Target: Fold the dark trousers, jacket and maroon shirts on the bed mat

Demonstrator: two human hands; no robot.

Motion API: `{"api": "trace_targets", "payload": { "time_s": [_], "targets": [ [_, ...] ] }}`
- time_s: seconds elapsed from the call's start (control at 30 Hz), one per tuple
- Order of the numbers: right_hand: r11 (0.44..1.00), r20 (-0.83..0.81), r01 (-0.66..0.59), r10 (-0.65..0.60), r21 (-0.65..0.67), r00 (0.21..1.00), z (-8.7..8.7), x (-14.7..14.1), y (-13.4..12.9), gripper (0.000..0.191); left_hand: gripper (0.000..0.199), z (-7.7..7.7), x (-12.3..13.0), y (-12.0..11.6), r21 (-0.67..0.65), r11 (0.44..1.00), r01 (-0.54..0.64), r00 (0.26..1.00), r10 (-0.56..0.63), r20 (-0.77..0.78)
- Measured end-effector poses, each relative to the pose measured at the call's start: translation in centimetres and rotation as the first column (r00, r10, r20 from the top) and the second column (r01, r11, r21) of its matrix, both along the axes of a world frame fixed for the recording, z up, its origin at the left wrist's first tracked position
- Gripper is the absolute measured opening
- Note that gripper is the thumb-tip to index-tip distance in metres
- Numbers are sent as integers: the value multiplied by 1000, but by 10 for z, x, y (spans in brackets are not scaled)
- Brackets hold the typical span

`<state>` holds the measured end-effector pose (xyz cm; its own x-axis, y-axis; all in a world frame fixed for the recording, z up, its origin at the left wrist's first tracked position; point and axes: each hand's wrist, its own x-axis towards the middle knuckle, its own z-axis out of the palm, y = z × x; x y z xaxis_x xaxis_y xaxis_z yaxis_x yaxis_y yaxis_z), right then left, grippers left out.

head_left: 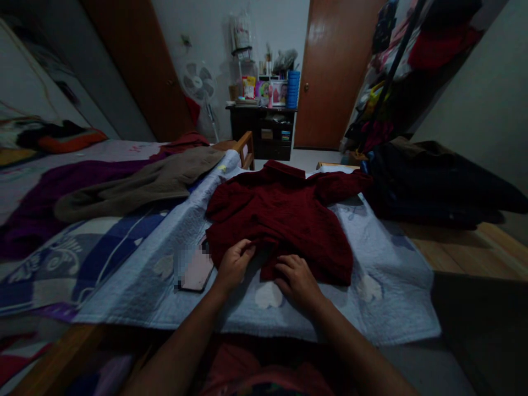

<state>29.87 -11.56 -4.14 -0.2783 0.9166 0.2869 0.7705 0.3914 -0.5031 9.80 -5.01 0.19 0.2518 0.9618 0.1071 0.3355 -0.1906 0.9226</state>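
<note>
A dark red collared shirt (pixel 297 214) lies spread on a light blue quilted cover (pixel 136 291), its collar away from me and its hem towards me. The front parts at the hem, and some cloth is rumpled there. My left hand (pixel 236 265) is closed, thumb and fingers pinching the hem left of the gap. On the right of the gap, my right hand (pixel 297 279) has its fingers bent over the hem, thumb close to the edge. A phone-like flat object (pixel 196 270), partly blurred out, lies left of my left hand.
A grey-brown garment (pixel 140 187) and a purple cloth (pixel 78 181) lie to the left on a blue patterned blanket (pixel 111 247). Dark folded clothes (pixel 437 181) are stacked on a wooden surface (pixel 449 247) at right. Behind stand a fan (pixel 198 82) and a dark cabinet (pixel 243 129).
</note>
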Motion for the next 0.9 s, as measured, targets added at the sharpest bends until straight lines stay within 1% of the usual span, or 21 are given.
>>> {"api": "trace_targets", "payload": {
  "time_s": [0.07,0.13,0.2,0.27,0.3,0.37,0.43,0.47,0.5,0.57,0.67,0.73,0.83,0.9],
  "targets": [
    [1000,-71,17,-17,1,997,-2,1,3,15,32,1,-3,0,-20,1000,-22,1000,22,11],
    [998,-236,54,-61,-36,970,-3,4,6,17,30,-2,-6,-3,15,1000,2,1000,-2,-7],
    [986,-419,125,-161,-113,893,2,11,9,19,23,-6,-7,-8,72,996,62,997,-58,-53],
    [961,-540,207,-273,-181,796,10,21,12,21,16,-12,-8,-14,175,975,137,984,-114,-136],
    [950,-581,240,-312,-200,752,15,26,13,21,16,-14,-7,-17,239,953,186,971,-140,-194],
    [937,-648,279,-348,-211,677,27,34,15,21,21,-19,-3,-24,359,881,308,923,-184,-339],
    [940,-698,278,-332,-195,634,37,37,16,21,24,-24,5,-30,417,801,430,849,-201,-489],
    [947,-711,271,-309,-171,631,41,37,16,21,22,-27,10,-33,424,769,478,811,-201,-549],
    [956,-712,258,-278,-140,644,44,35,15,20,20,-30,15,-36,429,746,510,781,-193,-593],
    [977,-668,199,-198,-76,717,45,30,13,16,17,-38,24,-40,445,717,537,749,-162,-642],
    [998,-478,32,-51,-48,877,37,23,7,10,13,-48,31,-44,449,691,567,716,-144,-683],
    [994,-325,-72,42,-79,945,28,20,3,11,11,-51,29,-46,424,693,583,693,-152,-705],
    [981,-170,-150,128,-120,977,18,19,-1,14,10,-47,20,-49,363,722,589,683,-205,-701],
    [979,-119,-159,144,-129,982,17,20,-3,17,11,-42,13,-50,333,740,584,710,-267,-651]
  ]
}}
